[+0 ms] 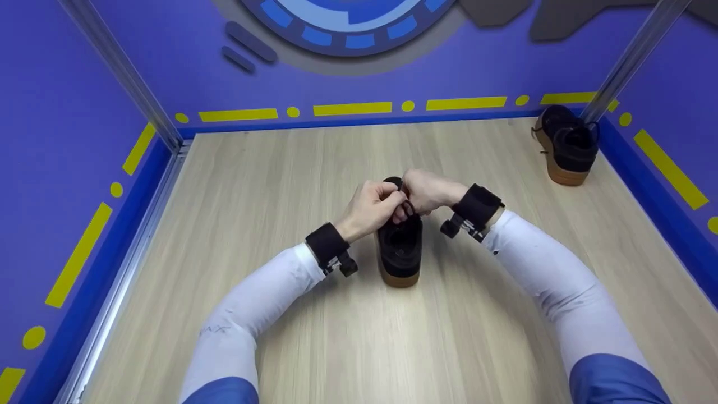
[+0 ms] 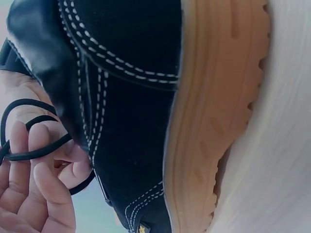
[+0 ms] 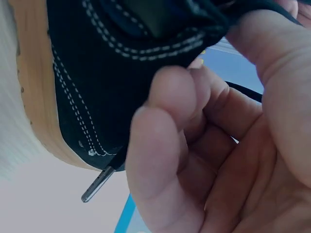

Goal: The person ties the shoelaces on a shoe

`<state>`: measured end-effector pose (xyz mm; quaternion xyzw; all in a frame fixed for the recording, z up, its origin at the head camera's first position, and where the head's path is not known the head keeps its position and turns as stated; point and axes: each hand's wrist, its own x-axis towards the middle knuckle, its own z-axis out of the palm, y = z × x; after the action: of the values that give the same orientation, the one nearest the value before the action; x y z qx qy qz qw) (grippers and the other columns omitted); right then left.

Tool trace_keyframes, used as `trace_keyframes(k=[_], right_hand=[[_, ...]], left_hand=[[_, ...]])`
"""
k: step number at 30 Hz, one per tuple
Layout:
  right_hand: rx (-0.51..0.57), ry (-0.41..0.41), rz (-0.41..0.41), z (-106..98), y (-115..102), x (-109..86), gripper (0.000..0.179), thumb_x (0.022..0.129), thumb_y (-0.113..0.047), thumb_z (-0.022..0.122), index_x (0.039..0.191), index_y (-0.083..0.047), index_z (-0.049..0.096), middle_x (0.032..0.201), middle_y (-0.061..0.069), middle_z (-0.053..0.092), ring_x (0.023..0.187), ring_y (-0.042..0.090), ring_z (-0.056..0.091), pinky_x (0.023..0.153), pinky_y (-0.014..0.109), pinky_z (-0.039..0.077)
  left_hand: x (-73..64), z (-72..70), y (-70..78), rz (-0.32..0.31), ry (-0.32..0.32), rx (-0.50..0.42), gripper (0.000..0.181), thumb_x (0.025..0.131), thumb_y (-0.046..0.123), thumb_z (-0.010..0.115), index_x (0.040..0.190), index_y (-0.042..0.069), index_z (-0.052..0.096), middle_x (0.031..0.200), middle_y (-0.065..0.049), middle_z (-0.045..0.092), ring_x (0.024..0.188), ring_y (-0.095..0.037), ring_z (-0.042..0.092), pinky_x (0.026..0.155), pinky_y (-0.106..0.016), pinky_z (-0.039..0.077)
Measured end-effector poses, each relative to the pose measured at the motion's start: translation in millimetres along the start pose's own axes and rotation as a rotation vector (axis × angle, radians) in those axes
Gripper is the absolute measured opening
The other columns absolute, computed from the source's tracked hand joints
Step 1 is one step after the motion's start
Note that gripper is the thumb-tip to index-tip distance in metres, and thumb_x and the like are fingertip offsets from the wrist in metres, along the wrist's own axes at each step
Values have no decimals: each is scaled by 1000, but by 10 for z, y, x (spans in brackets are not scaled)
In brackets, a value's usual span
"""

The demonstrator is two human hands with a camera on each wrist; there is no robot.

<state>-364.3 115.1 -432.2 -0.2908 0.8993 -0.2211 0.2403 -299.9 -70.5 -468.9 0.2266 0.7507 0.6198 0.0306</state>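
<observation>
A black shoe (image 1: 399, 252) with a tan sole stands on the wooden tabletop, its heel towards me. Over its lacing my left hand (image 1: 367, 209) pinches the black shoelace (image 1: 409, 207) between thumb and finger. From the other side my right hand (image 1: 431, 191) grips the lace too, with fingers curled near the upper. In the left wrist view, loops of lace (image 2: 36, 156) cross the fingers beside the white-stitched upper (image 2: 131, 126). A metal-tipped lace end (image 3: 97, 187) sticks out below the right fingers (image 3: 153, 155) in the right wrist view. The shoe's toe is mostly hidden by the hands.
A second black shoe (image 1: 569, 148) stands at the far right corner of the tabletop (image 1: 269, 168). Blue-purple panels (image 1: 348, 90) with yellow marks border the back and sides, with metal posts (image 1: 126, 73) at the corners.
</observation>
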Motion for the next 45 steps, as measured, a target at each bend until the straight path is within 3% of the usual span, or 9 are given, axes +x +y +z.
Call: trace_keyframes(k=[6, 9, 12, 16, 18, 23, 33, 40, 45], right_hand=[[-98, 94, -147, 41, 32, -25, 24, 86, -9, 79, 64, -14, 73, 52, -16, 53, 49, 5, 51, 50, 19, 42], [-24, 112, -194, 66, 92, -41, 19, 90, -11, 79, 72, -12, 77, 58, -14, 59, 50, 3, 53, 51, 19, 44], [129, 118, -209, 80, 180, -53, 14, 94, -10, 78, 81, -5, 78, 62, -10, 64, 50, 3, 55, 50, 19, 46], [350, 109, -148, 59, 299, -77, 6, 92, -3, 74, 92, 3, 75, 68, -5, 71, 52, 5, 64, 51, 20, 55], [425, 97, -98, 38, 343, -92, 13, 89, 1, 72, 100, 7, 76, 74, -3, 77, 58, 6, 70, 55, 21, 60], [491, 79, -1, 0, 391, -126, 32, 88, 3, 74, 118, 12, 80, 88, 4, 85, 67, 6, 76, 62, 22, 64], [428, 164, 50, -5, 407, -149, 20, 96, -6, 70, 105, 9, 80, 73, -7, 75, 61, 4, 68, 58, 18, 58], [603, 112, 46, 24, 499, -149, 20, 114, -11, 59, 116, 6, 68, 85, 0, 75, 71, 9, 75, 65, 22, 64], [749, 106, 52, 18, 525, -176, 27, 121, -21, 49, 108, -1, 62, 83, 0, 78, 73, 12, 79, 70, 26, 66]], left_hand=[[-2, -22, -15, 2, 20, 23, 32, 107, 10, 62, 83, -2, 79, 66, 3, 75, 57, -6, 68, 59, -20, 57], [4, -37, -7, 5, 36, 12, 30, 107, 9, 62, 86, -2, 80, 66, 5, 74, 57, -6, 67, 60, -20, 57], [15, -51, 10, 6, 57, -11, 29, 106, 8, 60, 89, -3, 81, 67, 7, 73, 58, -6, 67, 60, -19, 57], [27, -63, 29, -6, 79, -27, 27, 104, 6, 58, 95, -5, 81, 68, 9, 71, 61, -5, 66, 61, -19, 57], [30, -66, 34, -16, 83, -33, 28, 104, 6, 57, 98, -7, 80, 70, 9, 70, 63, -4, 67, 62, -18, 57], [33, -71, 45, -34, 83, -46, 28, 104, 5, 57, 103, -11, 79, 73, 7, 70, 65, -5, 67, 64, -19, 58], [36, -70, 58, -40, 101, -85, 25, 103, 4, 56, 101, -9, 78, 78, 5, 73, 66, -7, 68, 66, -21, 61], [31, -61, 44, -60, 121, -115, 22, 104, 5, 58, 101, -6, 77, 79, 3, 75, 68, -7, 71, 66, -23, 62], [39, -63, 49, -64, 169, -127, 21, 103, 5, 59, 99, -4, 78, 79, 3, 75, 70, -12, 71, 62, -20, 55]])
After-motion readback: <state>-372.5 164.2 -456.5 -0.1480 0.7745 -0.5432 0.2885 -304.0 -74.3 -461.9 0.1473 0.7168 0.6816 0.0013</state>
